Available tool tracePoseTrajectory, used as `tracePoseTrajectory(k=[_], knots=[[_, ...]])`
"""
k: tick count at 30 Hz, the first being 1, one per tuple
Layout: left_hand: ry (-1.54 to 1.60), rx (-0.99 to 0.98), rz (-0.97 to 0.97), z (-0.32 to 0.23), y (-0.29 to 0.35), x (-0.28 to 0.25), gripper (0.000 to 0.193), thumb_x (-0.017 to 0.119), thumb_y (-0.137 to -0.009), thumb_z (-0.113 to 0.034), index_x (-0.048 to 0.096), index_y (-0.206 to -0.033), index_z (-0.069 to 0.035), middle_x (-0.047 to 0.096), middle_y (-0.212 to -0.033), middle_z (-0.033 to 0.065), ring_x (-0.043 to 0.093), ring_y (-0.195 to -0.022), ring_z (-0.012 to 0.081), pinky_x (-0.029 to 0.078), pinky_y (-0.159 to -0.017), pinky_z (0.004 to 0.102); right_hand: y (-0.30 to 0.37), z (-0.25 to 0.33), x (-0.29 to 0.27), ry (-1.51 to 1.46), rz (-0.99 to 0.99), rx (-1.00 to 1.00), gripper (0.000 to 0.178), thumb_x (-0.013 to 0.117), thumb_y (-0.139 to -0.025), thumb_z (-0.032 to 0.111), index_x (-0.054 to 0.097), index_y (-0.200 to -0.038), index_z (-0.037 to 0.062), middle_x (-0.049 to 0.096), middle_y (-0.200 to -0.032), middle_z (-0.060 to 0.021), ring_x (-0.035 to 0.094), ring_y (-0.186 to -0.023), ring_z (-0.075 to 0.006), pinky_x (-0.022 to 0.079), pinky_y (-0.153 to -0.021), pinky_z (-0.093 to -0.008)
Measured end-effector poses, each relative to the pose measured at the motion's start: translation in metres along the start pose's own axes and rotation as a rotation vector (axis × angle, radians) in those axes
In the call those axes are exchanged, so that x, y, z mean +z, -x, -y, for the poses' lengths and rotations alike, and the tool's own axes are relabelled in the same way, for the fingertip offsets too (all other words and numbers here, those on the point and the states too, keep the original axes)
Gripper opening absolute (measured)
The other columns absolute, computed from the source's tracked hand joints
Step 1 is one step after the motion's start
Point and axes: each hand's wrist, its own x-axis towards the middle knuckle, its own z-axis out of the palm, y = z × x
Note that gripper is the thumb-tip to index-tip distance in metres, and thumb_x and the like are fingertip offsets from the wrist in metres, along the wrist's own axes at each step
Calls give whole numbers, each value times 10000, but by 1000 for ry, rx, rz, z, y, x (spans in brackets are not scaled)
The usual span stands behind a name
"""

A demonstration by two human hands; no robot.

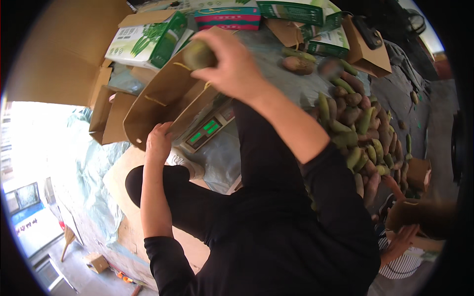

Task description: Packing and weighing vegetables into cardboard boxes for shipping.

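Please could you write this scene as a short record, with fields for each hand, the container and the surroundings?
Left hand: at the near edge of the open brown carton
Right hand: holds a rounded greenish vegetable, over the carton
Scale: beside the carton, display lit green
Pile: green and reddish-brown vegetables, on the right
Green-and-white box: upper left
Co-worker's hand: lower right
Unclear: whether the carton rests on the scale

Right hand (pixel 232 64) holding a greenish vegetable (pixel 198 55) (blurred), left hand (pixel 159 141) touching an open carton (pixel 143 106)
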Motion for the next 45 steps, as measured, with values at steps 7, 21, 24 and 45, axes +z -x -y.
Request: tracePoseTrajectory(k=[7, 21, 24, 45], knots=[[-15, 59, -1, 12, -4, 9, 357, 551, -718, 8, 608, -1069, -28, 592, -932, 192, 577, -887, 375, 459, -778, 425, 22, 7, 113, 389, 508, 111, 370, 703, -681, 209, 571, -1021, 143, 562, -1002, -61, 530, -964, -251, 386, -777, -449], [-53, 78, 29, 2, 0, -4, 329, 547, -722, 57, 606, -1039, -7, 603, -947, 189, 586, -904, 356, 454, -805, 388, 74, -33, -28, 6, -41, 183, 238, 678, -720, 110, 627, -948, 62, 627, -897, -102, 599, -873, -275, 484, -734, -362], [-57, 34, 40, -2, -1, -3, 325, 544, -734, 43, 609, -1047, -13, 607, -959, 186, 587, -926, 348, 451, -816, 379, 126, -72, -74, 138, -64, 424, 226, 666, -717, 111, 632, -939, 84, 625, -896, -113, 594, -851, -307, 483, -734, -373], [13, 19, -5, 2, -3, 9, 302, 523, -765, 24, 603, -1055, -14, 598, -949, 166, 590, -905, 315, 447, -804, 365, 443, -161, -292, 486, -1078, 1739, 794, 826, -622, 295, 424, -1265, 60, 467, -1233, -159, 470, -1117, -339, 401, -956, -441]])
